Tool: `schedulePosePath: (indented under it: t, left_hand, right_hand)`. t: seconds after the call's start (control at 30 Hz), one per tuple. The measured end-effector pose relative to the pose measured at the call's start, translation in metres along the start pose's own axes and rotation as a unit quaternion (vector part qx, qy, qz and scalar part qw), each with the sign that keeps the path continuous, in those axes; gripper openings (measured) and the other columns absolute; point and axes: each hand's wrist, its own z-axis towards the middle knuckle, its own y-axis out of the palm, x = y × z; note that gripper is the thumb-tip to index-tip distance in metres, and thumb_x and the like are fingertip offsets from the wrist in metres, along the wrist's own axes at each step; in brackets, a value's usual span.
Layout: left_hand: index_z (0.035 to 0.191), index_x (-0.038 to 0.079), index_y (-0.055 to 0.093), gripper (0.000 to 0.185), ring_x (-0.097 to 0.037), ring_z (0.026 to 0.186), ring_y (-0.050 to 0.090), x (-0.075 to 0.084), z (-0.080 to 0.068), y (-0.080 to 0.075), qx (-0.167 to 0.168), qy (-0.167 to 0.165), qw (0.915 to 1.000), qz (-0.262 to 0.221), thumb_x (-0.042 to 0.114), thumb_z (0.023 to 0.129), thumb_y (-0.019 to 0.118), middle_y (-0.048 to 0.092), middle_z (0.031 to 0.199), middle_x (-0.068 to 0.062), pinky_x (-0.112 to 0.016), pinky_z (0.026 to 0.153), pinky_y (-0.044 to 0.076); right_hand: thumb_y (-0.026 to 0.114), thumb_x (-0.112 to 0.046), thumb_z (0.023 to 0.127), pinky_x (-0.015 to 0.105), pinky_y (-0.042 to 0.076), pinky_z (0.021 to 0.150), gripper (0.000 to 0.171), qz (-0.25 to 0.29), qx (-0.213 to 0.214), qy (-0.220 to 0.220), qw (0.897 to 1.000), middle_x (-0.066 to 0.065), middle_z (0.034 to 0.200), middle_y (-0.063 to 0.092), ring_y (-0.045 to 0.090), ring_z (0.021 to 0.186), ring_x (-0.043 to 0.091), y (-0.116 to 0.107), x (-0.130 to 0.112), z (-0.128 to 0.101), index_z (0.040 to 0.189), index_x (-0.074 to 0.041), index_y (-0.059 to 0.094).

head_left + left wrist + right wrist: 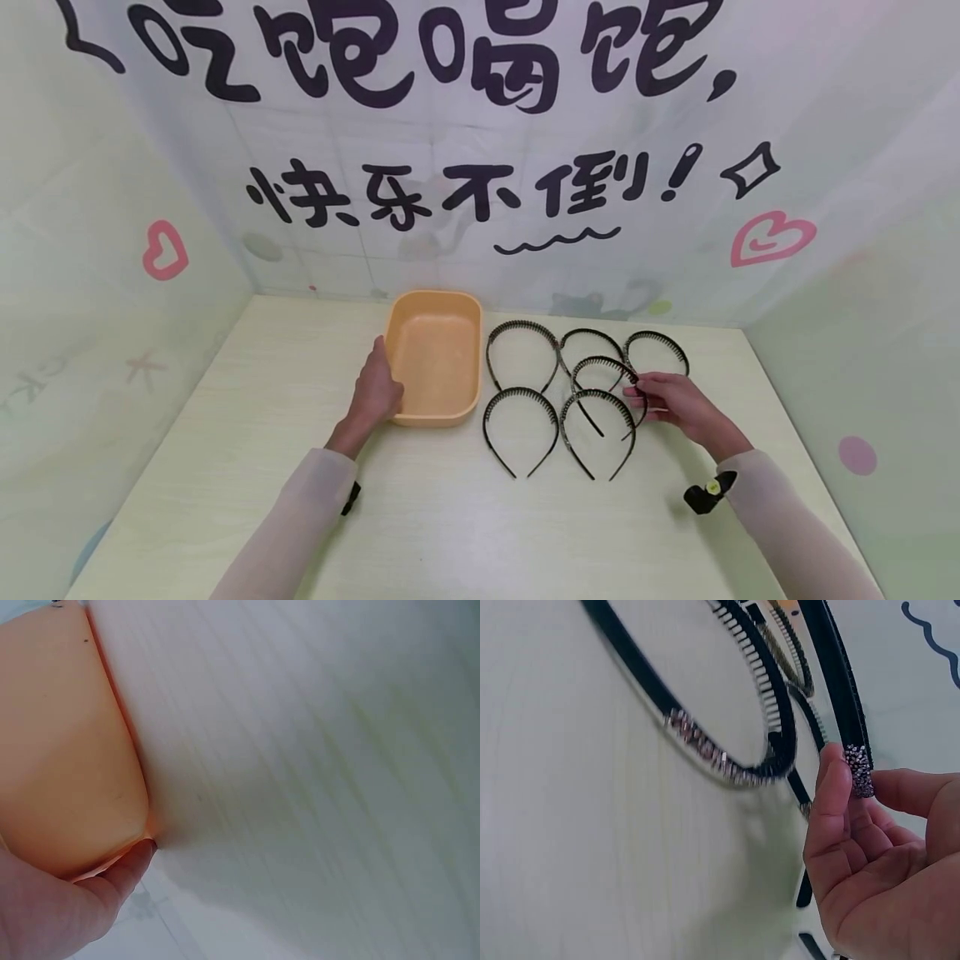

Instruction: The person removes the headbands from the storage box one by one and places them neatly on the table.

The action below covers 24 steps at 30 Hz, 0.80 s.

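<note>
At the left side of an orange plastic tray [435, 417], my left hand [375, 390] grips its wall, the thumb over the rim and fingers along the outside. The left wrist view has these fingers [120, 877] against the tray's edge. My right hand [675, 404] pinches a black toothed headband [600, 360] between thumb and fingers. Glittery stones cover the pinched part of this headband [840, 682] in the right wrist view. It overlaps other headbands, appearing raised over them. Directly in front lies another headband [597, 393], whose stones show in the right wrist view.
More black headbands lie right of the tray: a back left one [522, 324], a back middle one [591, 332], a back right one [657, 336] and a front left one [521, 392]. A printed curtain [450, 267] borders the pale table [465, 517] behind.
</note>
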Motion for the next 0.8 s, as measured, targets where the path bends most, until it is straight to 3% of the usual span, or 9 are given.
schedulePosePath:
  t: [0.17,0.8]
  left_hand:
    - [0.156,-0.005,0.001,0.090,-0.045,0.128,0.045,0.000,0.000,0.000,0.004,0.003,1.0000,0.004,-0.012,0.079,0.048,0.033,0.149,-0.034,-0.056,0.107,0.039]
    - [0.156,-0.004,0.001,0.090,-0.045,0.132,0.042,-0.001,0.001,0.002,0.007,0.010,0.9999,-0.003,-0.013,0.079,0.047,0.033,0.149,-0.034,-0.056,0.110,0.036]
  right_hand:
    - [0.047,-0.020,0.104,0.023,0.054,0.073,0.051,-0.024,0.011,0.006,1.000,-0.013,0.101,0.074,0.069,0.091,0.003,-0.013,0.007,-0.007,0.146,0.007,0.035]
    - [0.047,-0.018,0.104,0.028,0.055,0.075,0.046,-0.067,0.037,0.019,0.997,-0.007,0.104,0.075,0.070,0.090,0.004,-0.050,0.026,-0.028,0.140,0.010,0.040]
